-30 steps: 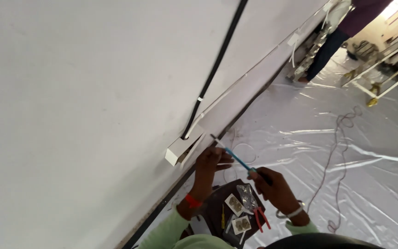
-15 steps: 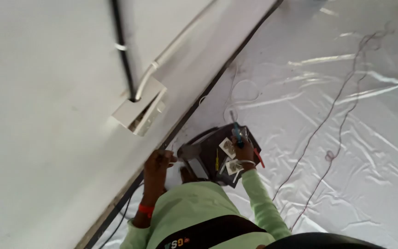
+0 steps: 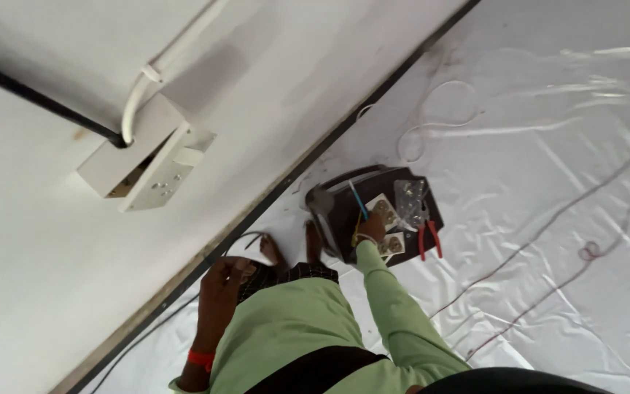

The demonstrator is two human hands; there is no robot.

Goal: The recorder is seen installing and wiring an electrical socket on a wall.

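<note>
Green-sleeved right hand [image 3: 371, 228] reaches into black tool bag [image 3: 344, 211] on floor, closed round blue screwdriver [image 3: 358, 201], beside white sockets [image 3: 382, 211] and red pliers [image 3: 429, 238]. Left hand [image 3: 224, 281] near wall; grip unclear. Farther up, white wall box [image 3: 140, 157] hangs open.

Our right hand [image 3: 372, 228] in the crowded tool bag [image 3: 344, 211], sockets [image 3: 384, 211] and pliers [image 3: 429, 238] beside fingers, open sheeting [image 3: 548, 146] beyond
</note>
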